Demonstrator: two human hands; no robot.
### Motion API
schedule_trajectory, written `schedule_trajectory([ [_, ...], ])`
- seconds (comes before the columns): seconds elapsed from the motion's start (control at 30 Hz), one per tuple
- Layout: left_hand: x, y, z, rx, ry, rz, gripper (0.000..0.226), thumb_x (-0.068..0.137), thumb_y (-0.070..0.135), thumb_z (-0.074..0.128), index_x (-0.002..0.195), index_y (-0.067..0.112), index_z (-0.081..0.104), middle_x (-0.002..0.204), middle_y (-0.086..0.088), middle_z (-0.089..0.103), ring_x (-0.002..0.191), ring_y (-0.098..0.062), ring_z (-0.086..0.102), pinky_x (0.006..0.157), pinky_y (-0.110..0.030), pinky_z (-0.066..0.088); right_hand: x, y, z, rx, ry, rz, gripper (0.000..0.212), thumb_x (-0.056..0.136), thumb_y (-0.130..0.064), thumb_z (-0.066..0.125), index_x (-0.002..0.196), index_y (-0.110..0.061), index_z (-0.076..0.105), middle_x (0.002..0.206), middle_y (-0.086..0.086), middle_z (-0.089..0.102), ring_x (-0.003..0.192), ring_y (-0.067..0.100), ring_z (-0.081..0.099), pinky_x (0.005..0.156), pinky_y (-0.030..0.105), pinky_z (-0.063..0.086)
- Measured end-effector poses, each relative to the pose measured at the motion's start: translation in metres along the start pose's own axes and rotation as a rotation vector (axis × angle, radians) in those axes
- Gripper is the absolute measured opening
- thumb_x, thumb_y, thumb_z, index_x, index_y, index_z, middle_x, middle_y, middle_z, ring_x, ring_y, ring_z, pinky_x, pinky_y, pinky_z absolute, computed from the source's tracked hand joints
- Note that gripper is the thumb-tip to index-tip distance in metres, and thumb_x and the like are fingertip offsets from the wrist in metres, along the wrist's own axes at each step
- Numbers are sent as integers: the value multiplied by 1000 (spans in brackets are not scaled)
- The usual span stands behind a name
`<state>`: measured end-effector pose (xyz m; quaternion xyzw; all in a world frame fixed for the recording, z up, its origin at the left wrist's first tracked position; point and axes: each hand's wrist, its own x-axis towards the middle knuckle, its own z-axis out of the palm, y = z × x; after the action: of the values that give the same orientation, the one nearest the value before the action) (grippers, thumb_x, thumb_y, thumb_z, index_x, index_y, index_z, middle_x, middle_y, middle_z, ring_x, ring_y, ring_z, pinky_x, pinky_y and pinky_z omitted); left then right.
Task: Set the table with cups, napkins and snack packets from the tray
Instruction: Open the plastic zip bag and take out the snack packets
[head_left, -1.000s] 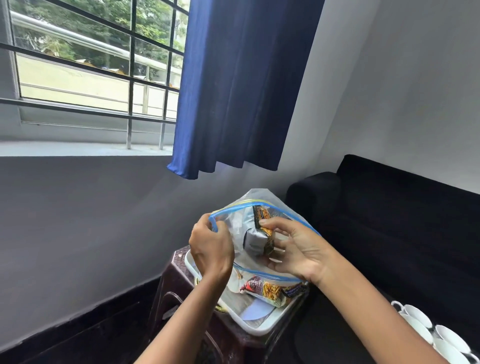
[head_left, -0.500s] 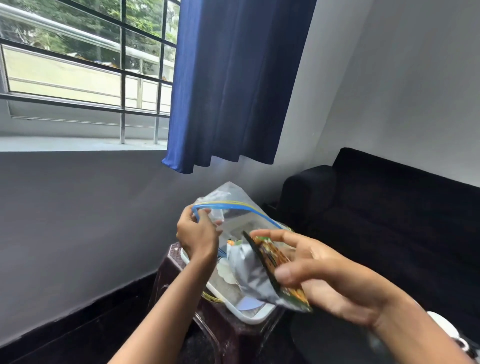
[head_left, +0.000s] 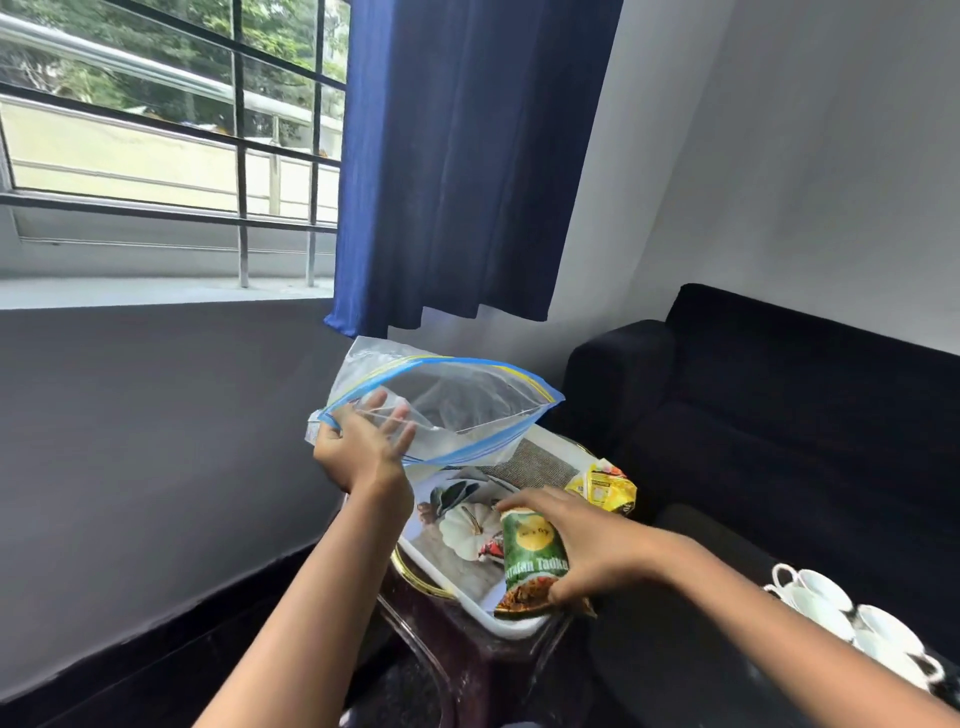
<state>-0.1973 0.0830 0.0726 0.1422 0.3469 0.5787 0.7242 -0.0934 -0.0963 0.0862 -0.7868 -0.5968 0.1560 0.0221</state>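
My left hand (head_left: 363, 447) holds up a clear zip bag (head_left: 441, 410) with a blue seal, open and empty, above the white tray (head_left: 514, 626). My right hand (head_left: 582, 540) grips a green snack packet (head_left: 530, 561) at the tray's near right corner. A yellow snack packet (head_left: 605, 486) lies at the tray's far right edge. The tray's printed floor shows a pumpkin picture. Several white cups (head_left: 852, 618) stand at the lower right on a dark surface.
The tray rests on a dark brown stool (head_left: 467, 660). A black sofa (head_left: 779, 415) fills the right side. A blue curtain (head_left: 467, 156) and a barred window (head_left: 156, 130) are behind, above a grey wall.
The head view swung right and down. My right hand took a packet out of the bag and lowered it to the tray's near corner; the bag, now empty, stays raised in my left hand.
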Motion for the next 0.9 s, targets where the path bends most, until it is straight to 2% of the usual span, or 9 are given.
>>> schedule_trajectory([
  [0.17,0,-1,-1,-7,14,-10,23,97,14,39,77,14,50,74,-3,69,39,-11,63,39,-23,52,42,-20,8,-296,-123,-57,82,75,-10,72,142,-28,29,142,4,35,133,24,25,111,42,26],
  [0.27,-1,-2,-1,2,9,-19,22,96,13,38,77,13,49,74,-3,69,39,-12,63,38,-22,50,52,-31,13,-331,-180,-60,77,76,-8,71,140,-27,33,138,6,40,127,27,28,106,40,24],
  [0.4,-3,-3,0,17,14,-22,23,97,13,37,79,14,51,76,-4,70,42,-13,65,39,-22,51,54,-32,14,-275,-135,-59,74,77,2,64,139,-29,35,134,5,43,126,25,30,104,34,26],
  [0.53,-6,-4,-1,41,6,-21,26,99,15,35,78,16,51,78,-4,71,48,-15,65,41,-22,53,50,-22,24,-293,-51,-99,75,76,4,58,139,-31,36,139,-1,41,131,23,26,110,36,24],
  [0.6,-8,-4,-1,49,4,-22,26,99,16,35,78,16,51,79,-4,71,51,-17,65,41,-22,52,45,-16,27,-266,25,-83,72,78,-3,60,140,-31,35,141,-3,40,132,19,27,110,36,24],
  [0.67,-10,-4,-1,58,2,-22,26,100,16,35,78,17,49,80,-4,71,54,-19,66,41,-22,52,37,-11,24,-111,162,-51,60,80,-13,62,135,-30,42,134,-5,48,126,14,39,109,34,31],
  [0.73,-12,-5,0,66,-10,-26,25,100,15,34,80,16,48,84,-6,71,57,-20,66,42,-23,53,23,-8,18,90,316,-19,37,82,-19,62,118,-29,57,111,-9,63,105,8,57,97,33,46],
  [0.8,-16,-5,1,71,-44,-38,22,99,12,33,86,14,50,90,-9,71,58,-20,67,44,-24,52,7,-6,12,213,445,27,19,83,-20,63,98,-30,66,89,-12,68,84,4,63,81,28,52],
  [0.9,-26,-7,3,93,-164,-61,23,98,10,29,97,9,52,95,-12,69,53,-16,68,44,-21,51,-19,2,7,418,668,106,20,80,-6,65,78,-25,71,74,-5,70,67,1,61,67,16,48],
])
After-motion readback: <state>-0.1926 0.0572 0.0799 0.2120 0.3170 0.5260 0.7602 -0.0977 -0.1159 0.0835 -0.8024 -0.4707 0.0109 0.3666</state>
